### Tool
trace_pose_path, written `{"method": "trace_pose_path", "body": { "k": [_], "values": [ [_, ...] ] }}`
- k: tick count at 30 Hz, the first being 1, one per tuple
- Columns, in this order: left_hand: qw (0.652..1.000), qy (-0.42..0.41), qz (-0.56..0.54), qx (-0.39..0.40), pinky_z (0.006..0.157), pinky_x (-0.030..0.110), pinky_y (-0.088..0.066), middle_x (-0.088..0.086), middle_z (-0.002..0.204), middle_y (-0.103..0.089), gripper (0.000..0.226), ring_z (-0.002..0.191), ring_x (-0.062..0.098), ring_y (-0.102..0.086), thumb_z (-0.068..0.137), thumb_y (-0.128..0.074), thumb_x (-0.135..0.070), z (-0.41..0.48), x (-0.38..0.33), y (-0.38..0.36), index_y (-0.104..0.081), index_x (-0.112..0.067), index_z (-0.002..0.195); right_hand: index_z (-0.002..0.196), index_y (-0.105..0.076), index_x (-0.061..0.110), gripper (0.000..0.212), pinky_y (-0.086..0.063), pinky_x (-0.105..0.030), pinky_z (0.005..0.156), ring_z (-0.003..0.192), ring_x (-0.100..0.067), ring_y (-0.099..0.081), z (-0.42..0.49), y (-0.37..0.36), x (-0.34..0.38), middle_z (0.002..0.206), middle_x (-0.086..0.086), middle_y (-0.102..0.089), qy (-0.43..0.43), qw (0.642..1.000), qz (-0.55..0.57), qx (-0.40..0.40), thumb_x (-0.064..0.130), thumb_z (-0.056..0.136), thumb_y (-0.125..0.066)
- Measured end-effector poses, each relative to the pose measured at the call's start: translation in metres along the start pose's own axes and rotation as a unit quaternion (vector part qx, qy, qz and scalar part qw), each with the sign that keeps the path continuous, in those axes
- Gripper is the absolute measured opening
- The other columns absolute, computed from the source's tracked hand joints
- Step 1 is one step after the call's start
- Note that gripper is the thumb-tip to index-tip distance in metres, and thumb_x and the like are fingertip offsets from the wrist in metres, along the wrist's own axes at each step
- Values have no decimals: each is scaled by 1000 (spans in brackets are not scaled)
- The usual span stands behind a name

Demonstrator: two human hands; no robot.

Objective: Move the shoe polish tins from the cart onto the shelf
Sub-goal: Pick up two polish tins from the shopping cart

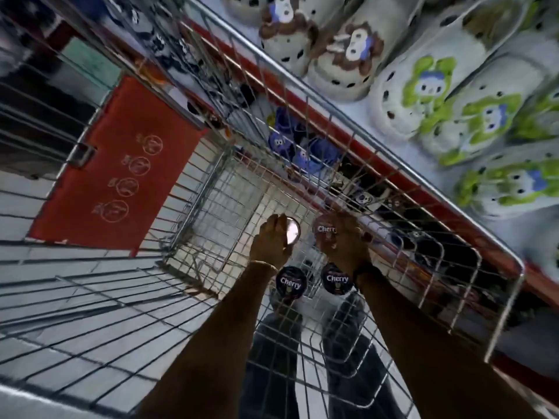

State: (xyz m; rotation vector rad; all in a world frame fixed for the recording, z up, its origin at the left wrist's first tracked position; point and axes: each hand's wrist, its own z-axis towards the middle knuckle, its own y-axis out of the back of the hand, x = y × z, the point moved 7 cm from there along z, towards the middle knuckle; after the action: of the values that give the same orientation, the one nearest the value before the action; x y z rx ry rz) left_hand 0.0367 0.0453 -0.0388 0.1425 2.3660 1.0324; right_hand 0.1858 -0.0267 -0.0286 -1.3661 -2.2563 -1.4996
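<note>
A: Where are your hands?
B: Both are inside the wire cart (357, 164). Your left hand (272, 240) is closed around a tin (292, 234) turned silver side up. Your right hand (344, 237) grips a "Cherry" tin (325, 228).
A: And the remaining tins?
B: Two more "Cherry" tins (291, 282) (336, 279) lie on the cart floor just below your wrists. The shelf (378, 116) of clogs (423, 86) runs along the cart's right rim

The left hand (270, 240) hides most of a tin (292, 234); its label cannot be read.
</note>
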Motion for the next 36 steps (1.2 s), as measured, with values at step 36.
{"method": "trace_pose_path", "body": {
  "k": [36],
  "values": [
    [987, -75, -37, -140, 101, 40, -45, 18, 126, -49, 70, 120, 36, -47, 66, -78, -28, -165, -178, 211, -49, -11, 128, 125, -52, 12, 72, -40, -25, 86, 106, -22, -54, -180, 251, 120, 114, -5, -50, 101, 991, 59, -62, 25, 61, -83]
  ]
}}
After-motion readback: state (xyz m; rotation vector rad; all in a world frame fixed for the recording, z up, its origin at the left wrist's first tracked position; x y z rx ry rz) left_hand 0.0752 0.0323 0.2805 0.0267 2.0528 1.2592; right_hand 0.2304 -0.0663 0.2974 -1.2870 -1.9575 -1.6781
